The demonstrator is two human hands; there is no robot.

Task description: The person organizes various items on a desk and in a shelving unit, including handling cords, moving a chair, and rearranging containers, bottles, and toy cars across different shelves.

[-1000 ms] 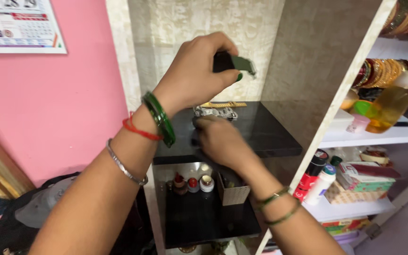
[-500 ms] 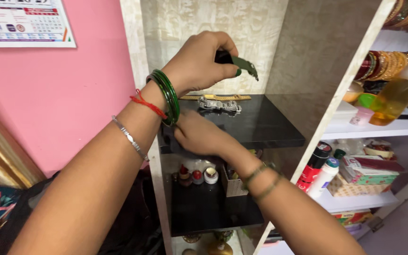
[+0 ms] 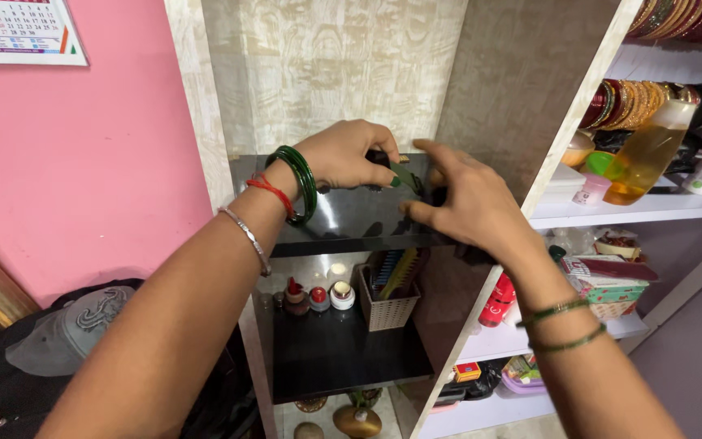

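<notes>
Pinched between thumb and fingers, our left hand keeps hold of a small dark green object, a flat strap-like piece with a black end, and has it low over the black glossy shelf. Our right hand has come in beside it, fingers loosely curled and spread, its fingertips right at the green piece; whether they actually grasp it we cannot tell, since the left hand covers the contact.

A second ago the left hand held this piece high above the shelf while the right hand rested on the shelf's front part. Now the piece is down at shelf level, toward the back, and both hands meet around it. We judge that it is being set down or adjusted there.

Both hands now cover the gold band and the silver linked band that lay on the shelf a moment ago, so we cannot say where they are. The green piece itself is mostly hidden; only a narrow edge shows.

Below, a lower black shelf carries small red-capped jars and a cream basket of combs. To the right, white shelves hold a bottle of yellow oil and rows of bangles, partly cut off by the frame.
</notes>
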